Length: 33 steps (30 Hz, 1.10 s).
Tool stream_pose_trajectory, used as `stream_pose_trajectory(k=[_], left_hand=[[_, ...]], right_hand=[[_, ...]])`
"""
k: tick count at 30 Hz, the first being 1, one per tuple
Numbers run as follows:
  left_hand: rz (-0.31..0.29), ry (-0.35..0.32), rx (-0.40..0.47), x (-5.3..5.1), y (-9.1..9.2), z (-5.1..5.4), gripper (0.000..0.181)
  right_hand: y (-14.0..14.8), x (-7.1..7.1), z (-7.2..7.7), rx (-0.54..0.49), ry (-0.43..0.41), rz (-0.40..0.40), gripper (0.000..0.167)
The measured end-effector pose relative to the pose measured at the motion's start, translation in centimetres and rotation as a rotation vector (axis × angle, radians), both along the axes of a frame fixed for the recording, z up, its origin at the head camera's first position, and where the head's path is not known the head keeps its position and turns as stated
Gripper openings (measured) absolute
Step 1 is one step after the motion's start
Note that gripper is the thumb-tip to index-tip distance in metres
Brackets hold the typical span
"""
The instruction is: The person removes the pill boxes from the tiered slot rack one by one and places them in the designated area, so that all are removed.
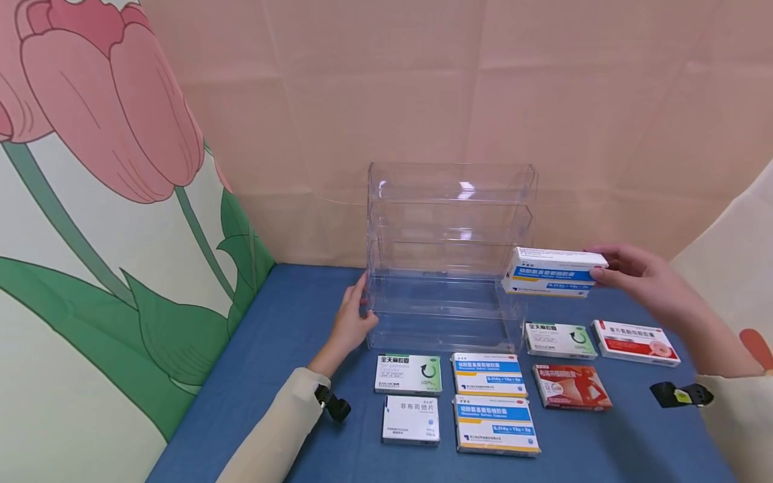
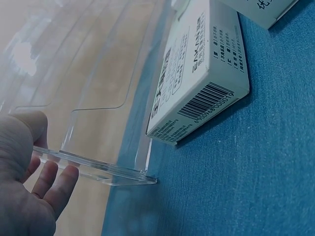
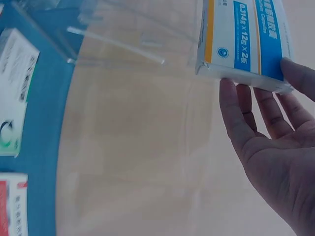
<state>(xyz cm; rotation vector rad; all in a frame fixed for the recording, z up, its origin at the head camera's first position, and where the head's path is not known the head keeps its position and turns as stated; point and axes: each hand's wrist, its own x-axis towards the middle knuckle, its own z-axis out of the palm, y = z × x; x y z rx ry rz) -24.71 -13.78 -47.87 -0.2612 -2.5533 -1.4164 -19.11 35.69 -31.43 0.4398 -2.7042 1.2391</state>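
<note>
A clear tiered plastic rack stands on the blue cloth. My left hand grips its left side wall, with the thumb on one side of the edge and fingers on the other in the left wrist view. My right hand pinches one end of a blue-and-white medicine box by the rack's right side. This box is raised above the cloth, its printed face turned towards me. In the right wrist view the thumb lies on the face of the box and the fingertips touch its end.
In front of the rack lie a green-and-white box, a plain white box and two blue-and-white boxes. Further right lie another green-and-white box, a red box and a red-and-white box. A pinkish cloth backdrop hangs behind.
</note>
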Motion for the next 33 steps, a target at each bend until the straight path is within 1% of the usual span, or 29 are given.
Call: stream_pose_trajectory(k=[3, 9, 11, 17, 21, 23, 27, 29, 30, 33], left_hand=[[-0.001, 0.001, 0.0, 0.0, 0.0, 0.0, 0.095], [-0.005, -0.004, 0.001, 0.2, 0.1, 0.1, 0.094], [-0.006, -0.007, 0.004, 0.2, 0.1, 0.1, 0.093], [-0.002, -0.006, -0.001, 0.0, 0.1, 0.1, 0.094], [0.0, -0.002, -0.001, -0.1, 0.1, 0.1, 0.093], [0.003, -0.004, -0.001, -0.1, 0.1, 0.0, 0.093], [0.005, -0.003, -0.006, -0.3, 0.0, -0.2, 0.093], [0.004, -0.001, -0.009, -0.2, 0.0, -0.2, 0.092], [0.003, 0.0, -0.01, -0.2, 0.0, -0.3, 0.092], [0.003, 0.0, -0.003, -0.2, 0.0, -0.3, 0.093]], right_hand=[[1.3, 0.5, -0.7, -0.003, -0.011, 0.021, 0.046], [4.0, 1.4, -2.1, 0.013, -0.078, 0.011, 0.045], [5.0, 1.6, -2.6, 0.02, -0.111, -0.006, 0.044], [8.0, 2.2, -4.4, 0.06, -0.212, -0.098, 0.049], [9.8, 2.5, -5.8, 0.076, -0.259, -0.135, 0.053], [10.7, 2.6, -6.5, 0.073, -0.279, -0.14, 0.054], [12.3, 2.7, -7.9, 0.029, -0.343, -0.155, 0.058], [13.2, 2.7, -8.6, -0.014, -0.375, -0.153, 0.056], [13.7, 2.7, -8.9, -0.034, -0.39, -0.153, 0.054], [15.0, 2.8, -9.8, -0.093, -0.441, -0.133, 0.038]])
